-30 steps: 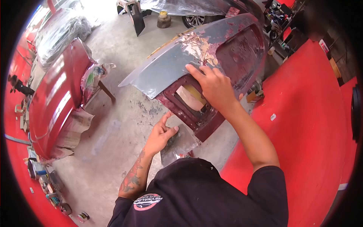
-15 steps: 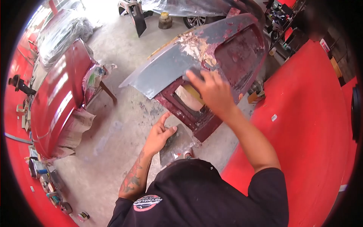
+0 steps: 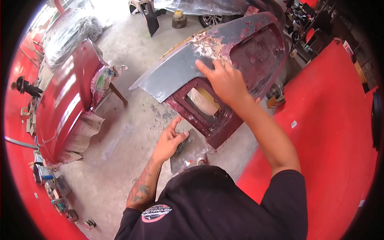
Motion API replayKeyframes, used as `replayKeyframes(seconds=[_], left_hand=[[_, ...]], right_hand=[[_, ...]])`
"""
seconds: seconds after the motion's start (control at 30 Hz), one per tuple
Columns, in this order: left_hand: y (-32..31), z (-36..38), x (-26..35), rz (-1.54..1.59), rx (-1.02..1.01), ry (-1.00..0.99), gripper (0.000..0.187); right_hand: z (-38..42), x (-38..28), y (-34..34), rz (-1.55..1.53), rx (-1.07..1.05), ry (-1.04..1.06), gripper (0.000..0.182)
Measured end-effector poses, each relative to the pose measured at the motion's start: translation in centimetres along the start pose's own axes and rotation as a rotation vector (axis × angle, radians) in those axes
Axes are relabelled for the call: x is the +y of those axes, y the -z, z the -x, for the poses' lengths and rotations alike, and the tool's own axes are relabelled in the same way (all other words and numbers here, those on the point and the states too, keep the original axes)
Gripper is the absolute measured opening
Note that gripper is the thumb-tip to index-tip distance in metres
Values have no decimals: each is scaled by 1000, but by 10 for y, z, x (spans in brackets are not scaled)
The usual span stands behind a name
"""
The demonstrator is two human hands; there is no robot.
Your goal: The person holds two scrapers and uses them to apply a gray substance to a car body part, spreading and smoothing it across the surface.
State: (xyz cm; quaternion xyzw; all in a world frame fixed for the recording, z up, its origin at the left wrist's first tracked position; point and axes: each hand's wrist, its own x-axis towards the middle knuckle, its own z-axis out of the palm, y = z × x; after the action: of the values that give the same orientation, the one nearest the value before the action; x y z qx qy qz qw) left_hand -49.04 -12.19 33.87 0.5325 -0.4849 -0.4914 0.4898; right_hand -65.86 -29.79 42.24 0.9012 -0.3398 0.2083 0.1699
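Note:
A maroon and grey car trunk lid [image 3: 170,74] stands in front of me, its long face bearing grey coating and a patch of rough, flaking paint and filler. Over the edge between the grey face and the maroon recess is my right hand [image 3: 229,82], fingers bent round a small dark flat piece [image 3: 207,63] that they mostly cover. My left hand [image 3: 170,140] is low by the lid's near corner, gripping a thin grey plate [image 3: 190,150] at its edge, with thumb and forefinger apart. A rectangular cutout in the lid shows a pale inner part.
A glossy red car panel [image 3: 66,104] with masking paper stands at left. A large red panel [image 3: 320,124] fills the right. Cans and tools [image 3: 54,196] line the lower left wall. A plastic-covered car [image 3: 192,7] and a yellow-topped pot [image 3: 179,19] are behind.
My right hand has moved up slightly along the lid, uncovering more of the cutout. My left hand keeps its hold on the plate. The whole view has shifted a little.

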Motion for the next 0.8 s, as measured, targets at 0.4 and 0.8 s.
replayKeyframes(seconds=[0.4,0.8], left_hand=[[-1,0,-8,129,25,16,59],[7,5,-3,55,-33,137,58]], right_hand=[[7,-11,8,1,-54,48,47],[-29,0,-4,11,-22,53,46]])
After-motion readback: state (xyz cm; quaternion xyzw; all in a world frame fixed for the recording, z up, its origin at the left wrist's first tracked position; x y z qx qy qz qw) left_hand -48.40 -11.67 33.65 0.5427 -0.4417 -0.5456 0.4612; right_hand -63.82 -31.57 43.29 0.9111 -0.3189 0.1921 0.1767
